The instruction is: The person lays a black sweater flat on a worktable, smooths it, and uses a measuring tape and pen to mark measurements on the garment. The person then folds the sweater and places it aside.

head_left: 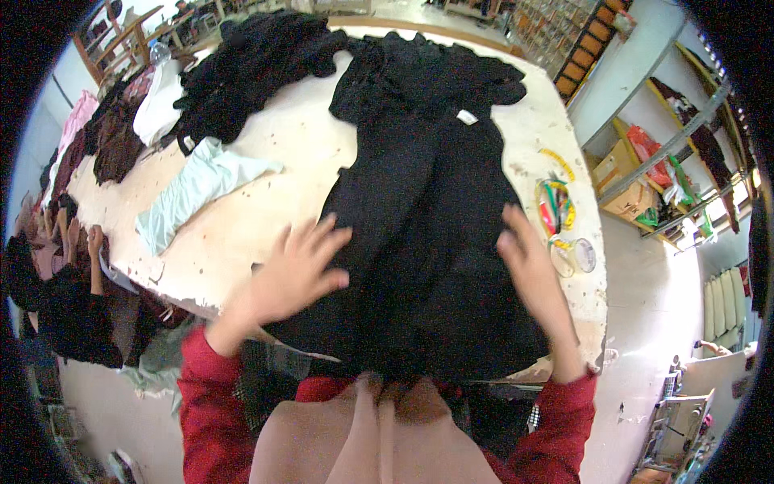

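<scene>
A black garment (pixel 419 218) lies spread lengthwise on the pale table (pixel 298 153), its near end reaching the front edge. Its far end merges with more bunched black cloth (pixel 427 73), and a small white tag (pixel 467 118) shows there. My left hand (pixel 294 270) is at the garment's left edge, fingers spread, holding nothing. Along the right edge is my right hand (pixel 528 262), fingers stretched out and slightly blurred, also holding nothing. Whether either palm presses on the cloth I cannot tell.
Left of the garment lies a pale mint cloth (pixel 197 189). Dark garments (pixel 258 64) are heaped at the back left. On the right edge sit colourful small items (pixel 555 206), a yellow tape strip (pixel 556 164) and a clear round container (pixel 584 255). Shelves (pixel 669 145) stand beyond. Another person's hand (pixel 96 242) shows far left.
</scene>
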Action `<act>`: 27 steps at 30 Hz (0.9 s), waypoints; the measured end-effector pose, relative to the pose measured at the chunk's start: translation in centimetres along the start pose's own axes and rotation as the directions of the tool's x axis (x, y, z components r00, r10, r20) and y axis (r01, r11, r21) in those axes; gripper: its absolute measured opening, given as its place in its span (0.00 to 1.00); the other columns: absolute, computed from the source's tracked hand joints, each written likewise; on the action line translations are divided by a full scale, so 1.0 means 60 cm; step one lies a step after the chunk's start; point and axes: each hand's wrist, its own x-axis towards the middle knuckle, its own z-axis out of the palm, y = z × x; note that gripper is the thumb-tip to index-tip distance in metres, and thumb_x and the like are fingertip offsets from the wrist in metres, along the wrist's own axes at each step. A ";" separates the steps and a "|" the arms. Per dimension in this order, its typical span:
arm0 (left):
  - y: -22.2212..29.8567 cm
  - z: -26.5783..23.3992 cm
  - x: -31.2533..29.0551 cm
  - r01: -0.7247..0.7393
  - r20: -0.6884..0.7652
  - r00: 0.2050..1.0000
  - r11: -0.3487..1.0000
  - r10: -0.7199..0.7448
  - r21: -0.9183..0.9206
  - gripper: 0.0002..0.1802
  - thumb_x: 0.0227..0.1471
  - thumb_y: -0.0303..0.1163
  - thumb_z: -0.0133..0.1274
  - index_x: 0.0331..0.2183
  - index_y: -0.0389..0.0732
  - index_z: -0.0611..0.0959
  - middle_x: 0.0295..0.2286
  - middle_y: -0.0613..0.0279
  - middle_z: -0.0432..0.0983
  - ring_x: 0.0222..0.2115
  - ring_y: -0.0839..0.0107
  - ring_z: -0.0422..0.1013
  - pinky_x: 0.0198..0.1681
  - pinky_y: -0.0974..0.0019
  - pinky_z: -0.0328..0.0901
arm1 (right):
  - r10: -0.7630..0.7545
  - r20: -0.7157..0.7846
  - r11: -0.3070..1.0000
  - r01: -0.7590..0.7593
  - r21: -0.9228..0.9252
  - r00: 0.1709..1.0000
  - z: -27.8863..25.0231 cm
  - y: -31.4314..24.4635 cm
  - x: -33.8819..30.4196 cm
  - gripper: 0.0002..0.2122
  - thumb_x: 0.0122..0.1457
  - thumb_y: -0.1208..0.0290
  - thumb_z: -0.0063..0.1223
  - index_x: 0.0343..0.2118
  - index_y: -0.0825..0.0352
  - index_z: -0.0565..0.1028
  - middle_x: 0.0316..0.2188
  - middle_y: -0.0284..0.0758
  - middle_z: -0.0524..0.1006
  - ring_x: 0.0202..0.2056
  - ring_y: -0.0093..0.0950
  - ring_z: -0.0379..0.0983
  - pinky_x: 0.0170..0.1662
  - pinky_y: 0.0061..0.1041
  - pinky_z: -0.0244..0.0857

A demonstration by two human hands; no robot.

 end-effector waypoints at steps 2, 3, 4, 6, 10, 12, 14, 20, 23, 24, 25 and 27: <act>-0.036 0.149 -0.054 0.109 -0.075 0.992 0.992 -0.104 0.061 0.32 0.59 0.48 0.46 0.61 0.44 0.65 0.62 0.49 0.53 0.62 0.47 0.52 0.62 0.39 0.47 | -0.034 0.042 0.982 0.041 -0.183 0.999 0.097 0.045 -0.064 0.28 0.62 0.55 0.49 0.63 0.61 0.60 0.65 0.45 0.56 0.65 0.42 0.51 0.66 0.46 0.43; -0.046 0.193 -0.065 0.163 -0.095 0.982 0.986 -0.164 -0.021 0.33 0.59 0.48 0.46 0.61 0.45 0.64 0.64 0.53 0.52 0.63 0.48 0.50 0.63 0.38 0.44 | -0.034 0.029 0.957 0.041 -0.287 0.999 0.129 0.090 -0.089 0.29 0.62 0.55 0.49 0.64 0.60 0.59 0.66 0.44 0.55 0.66 0.42 0.50 0.66 0.48 0.42; -0.067 0.210 -0.061 0.179 -0.142 0.973 0.983 -0.183 -0.042 0.32 0.58 0.46 0.47 0.60 0.44 0.65 0.63 0.59 0.54 0.63 0.49 0.51 0.64 0.39 0.42 | -0.036 0.028 0.919 0.044 -0.392 0.999 0.140 0.124 -0.113 0.30 0.62 0.54 0.49 0.65 0.59 0.58 0.66 0.42 0.53 0.67 0.42 0.48 0.66 0.50 0.40; -0.119 0.211 -0.080 0.143 -0.293 0.919 0.916 -0.263 -0.375 0.20 0.58 0.33 0.50 0.52 0.40 0.75 0.56 0.55 0.66 0.57 0.53 0.61 0.60 0.51 0.55 | -0.021 0.100 0.928 0.057 -0.368 0.995 0.108 0.150 -0.109 0.29 0.63 0.55 0.48 0.65 0.57 0.58 0.67 0.41 0.53 0.67 0.42 0.48 0.67 0.48 0.38; -0.130 0.196 -0.126 0.110 -0.563 0.579 0.741 -0.589 -0.662 0.11 0.59 0.23 0.47 0.43 0.35 0.80 0.41 0.55 0.79 0.44 0.66 0.74 0.49 0.67 0.65 | 0.004 0.078 0.953 0.020 -0.302 0.997 0.100 0.122 -0.106 0.27 0.61 0.61 0.51 0.62 0.60 0.61 0.65 0.41 0.57 0.65 0.42 0.50 0.67 0.48 0.40; -0.112 0.173 -0.166 0.131 -0.510 0.617 0.717 -0.599 -0.684 0.10 0.57 0.19 0.46 0.39 0.34 0.81 0.38 0.57 0.78 0.41 0.68 0.73 0.47 0.68 0.65 | -0.088 0.047 0.977 0.096 -0.189 0.995 0.088 0.039 -0.128 0.27 0.58 0.60 0.55 0.60 0.60 0.65 0.63 0.41 0.60 0.63 0.42 0.54 0.65 0.47 0.44; -0.100 0.158 -0.216 0.195 -0.426 0.669 0.697 -0.609 -0.690 0.13 0.52 0.14 0.43 0.35 0.34 0.80 0.35 0.59 0.77 0.38 0.68 0.72 0.46 0.68 0.64 | -0.247 0.082 0.965 0.253 -0.073 0.966 0.095 -0.051 -0.148 0.26 0.54 0.59 0.59 0.55 0.60 0.69 0.58 0.39 0.65 0.59 0.41 0.60 0.61 0.45 0.50; -0.065 0.172 -0.276 0.427 -0.196 0.787 0.746 -0.585 -0.511 0.41 0.37 0.18 0.56 0.56 0.46 0.66 0.60 0.49 0.53 0.61 0.48 0.48 0.63 0.51 0.48 | -0.648 0.058 0.761 0.644 0.074 0.759 0.283 -0.222 -0.205 0.24 0.47 0.59 0.64 0.48 0.59 0.72 0.44 0.36 0.70 0.48 0.34 0.66 0.49 0.38 0.56; -0.060 0.190 -0.281 0.474 -0.158 0.782 0.740 -0.603 -0.478 0.40 0.35 0.21 0.59 0.54 0.50 0.71 0.63 0.49 0.48 0.63 0.46 0.45 0.64 0.48 0.44 | -0.625 0.101 0.781 0.620 0.076 0.774 0.325 -0.227 -0.189 0.16 0.49 0.70 0.61 0.42 0.62 0.74 0.39 0.34 0.72 0.43 0.32 0.68 0.45 0.35 0.59; -0.056 0.192 -0.279 0.460 -0.144 0.794 0.738 -0.591 -0.493 0.39 0.35 0.21 0.59 0.53 0.50 0.73 0.63 0.49 0.47 0.63 0.46 0.44 0.65 0.47 0.44 | -0.647 0.143 0.762 0.631 0.145 0.749 0.321 -0.217 -0.182 0.12 0.50 0.70 0.60 0.39 0.62 0.74 0.37 0.33 0.73 0.41 0.31 0.69 0.44 0.35 0.59; -0.053 0.192 -0.277 0.445 -0.129 0.807 0.737 -0.576 -0.508 0.38 0.34 0.22 0.60 0.53 0.51 0.74 0.63 0.49 0.47 0.63 0.46 0.43 0.65 0.47 0.43 | -0.668 0.182 0.743 0.635 0.213 0.721 0.315 -0.208 -0.175 0.09 0.52 0.71 0.60 0.36 0.62 0.74 0.35 0.31 0.74 0.39 0.31 0.70 0.43 0.34 0.60; -0.047 0.187 -0.265 0.441 -0.145 0.803 0.740 -0.578 -0.507 0.35 0.35 0.25 0.62 0.50 0.53 0.77 0.64 0.48 0.43 0.65 0.45 0.38 0.65 0.45 0.42 | -0.597 0.168 0.773 0.507 0.381 0.784 0.294 -0.201 -0.161 0.07 0.54 0.70 0.60 0.34 0.62 0.74 0.32 0.30 0.74 0.37 0.30 0.70 0.42 0.32 0.60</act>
